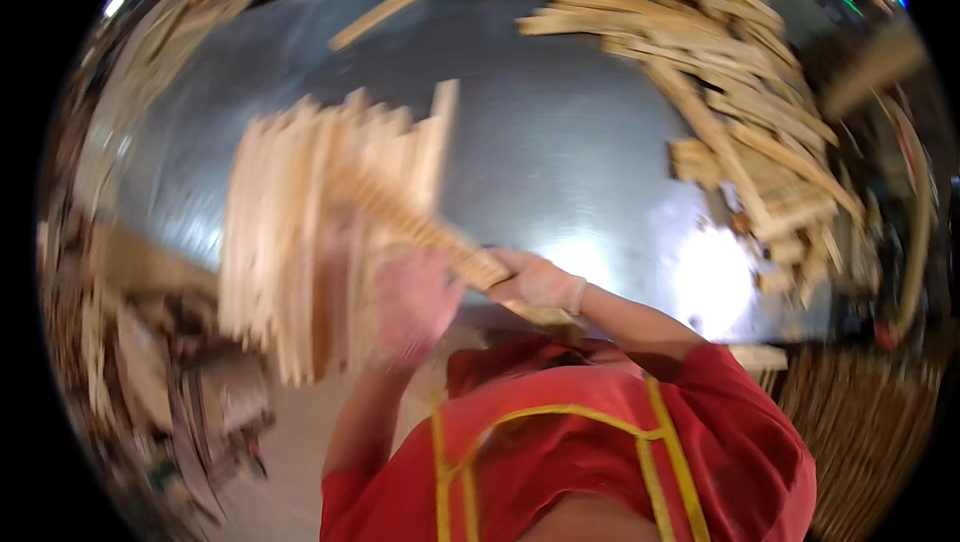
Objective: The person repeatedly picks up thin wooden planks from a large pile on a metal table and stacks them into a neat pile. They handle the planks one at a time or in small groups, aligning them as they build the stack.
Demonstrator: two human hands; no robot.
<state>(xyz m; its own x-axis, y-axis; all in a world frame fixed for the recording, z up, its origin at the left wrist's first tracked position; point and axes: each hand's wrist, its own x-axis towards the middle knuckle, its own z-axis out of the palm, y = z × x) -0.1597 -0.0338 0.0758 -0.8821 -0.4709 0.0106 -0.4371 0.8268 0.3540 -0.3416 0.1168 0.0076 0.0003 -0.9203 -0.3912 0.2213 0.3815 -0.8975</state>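
Note:
My right hand, in a thin pale glove, is closed around the near end of a wooden strip. The strip slants away to the far left, over a stack of strips. My left hand, also pale-gloved, is at the near right side of that stack of wooden strips, close to the held strip. Motion smears its fingers, so its grip is unclear. The stacked strips lie side by side, their far ends uneven. One of them juts out farther at the stack's right edge.
A grey metal table lies under the strips. Across its right side spreads a loose pile of wooden strips, with short offcuts nearer me. A single strip lies at the far edge. Scrap wood is at lower left.

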